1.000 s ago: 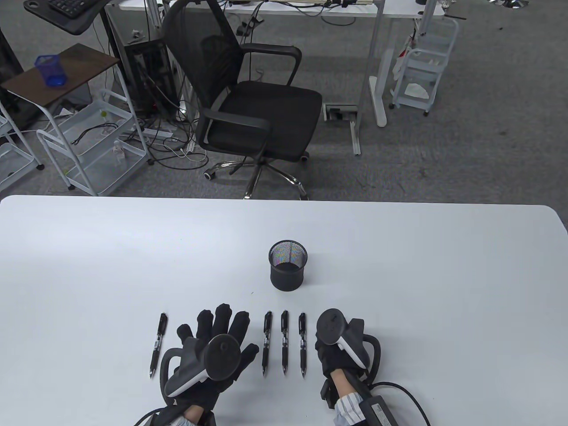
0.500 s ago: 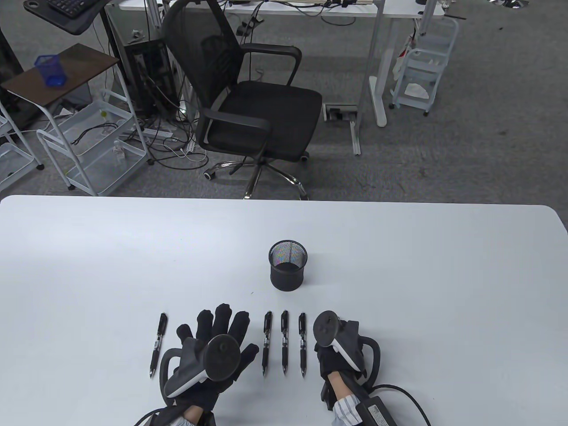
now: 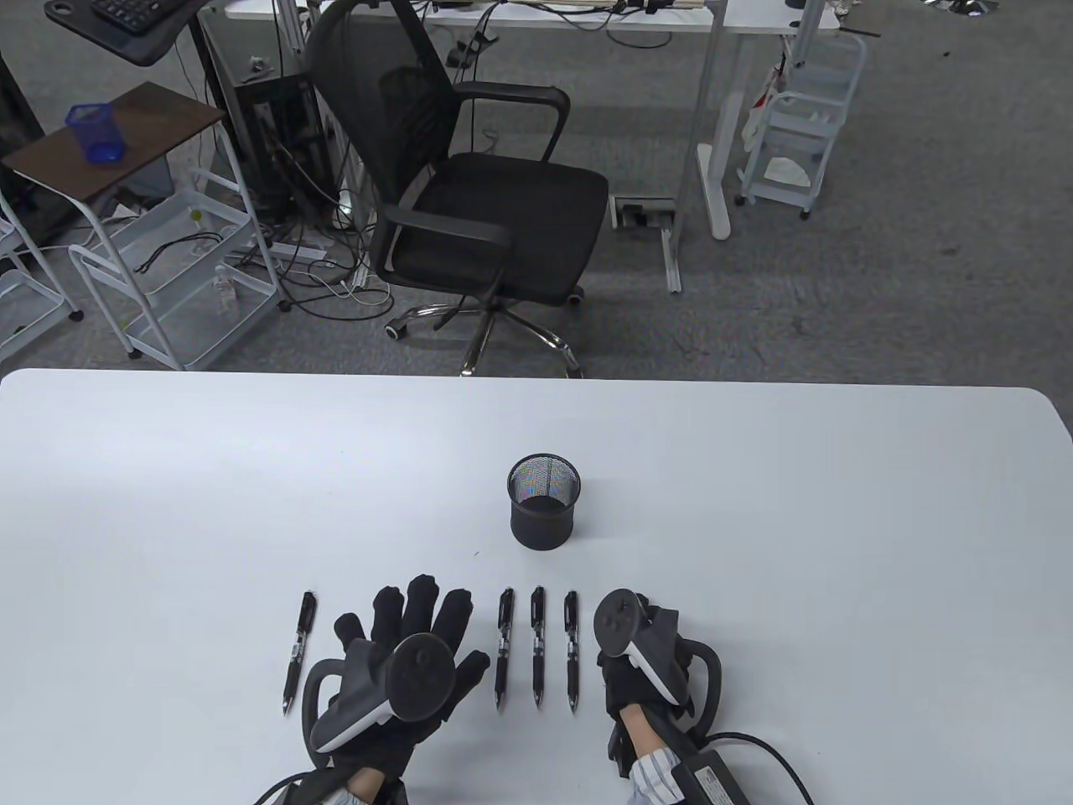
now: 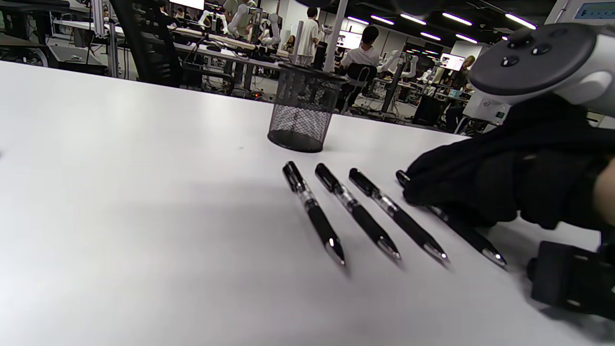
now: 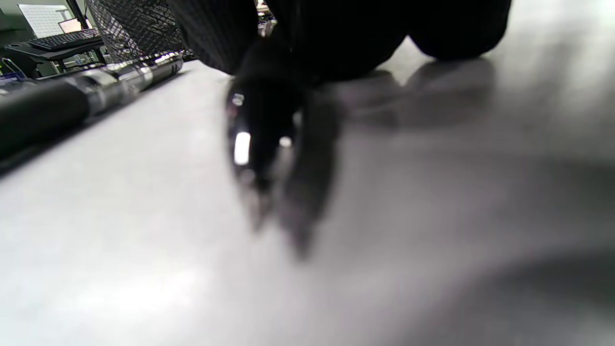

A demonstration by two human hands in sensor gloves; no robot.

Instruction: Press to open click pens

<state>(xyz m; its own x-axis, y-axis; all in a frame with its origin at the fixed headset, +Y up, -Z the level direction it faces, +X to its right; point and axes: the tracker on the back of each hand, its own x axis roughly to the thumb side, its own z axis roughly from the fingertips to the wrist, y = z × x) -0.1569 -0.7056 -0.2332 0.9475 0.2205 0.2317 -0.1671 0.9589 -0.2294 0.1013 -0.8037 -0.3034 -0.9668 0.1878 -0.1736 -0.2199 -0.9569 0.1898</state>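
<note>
Several black click pens lie on the white table (image 3: pixel 754 503). One pen (image 3: pixel 298 650) lies alone at the left, and a row of three (image 3: pixel 537 644) (image 4: pixel 355 211) lies side by side in the middle. My left hand (image 3: pixel 411 625) rests flat and spread on the table between them, holding nothing. My right hand (image 3: pixel 639 671) (image 4: pixel 480 187) sits just right of the row, fingers curled down over a further pen (image 4: pixel 461 230) (image 5: pixel 254 129) that still lies on the table. That pen is hidden under the hand in the table view.
A black mesh pen cup (image 3: pixel 543 501) (image 4: pixel 303 115) stands behind the pens near the table's middle. Beyond the far edge are an office chair (image 3: pixel 478 201), carts and desks. A cable runs from my right wrist (image 3: pixel 738 746).
My right hand has shifted slightly left and down towards the table. The left hand and the loose pens have not moved.
</note>
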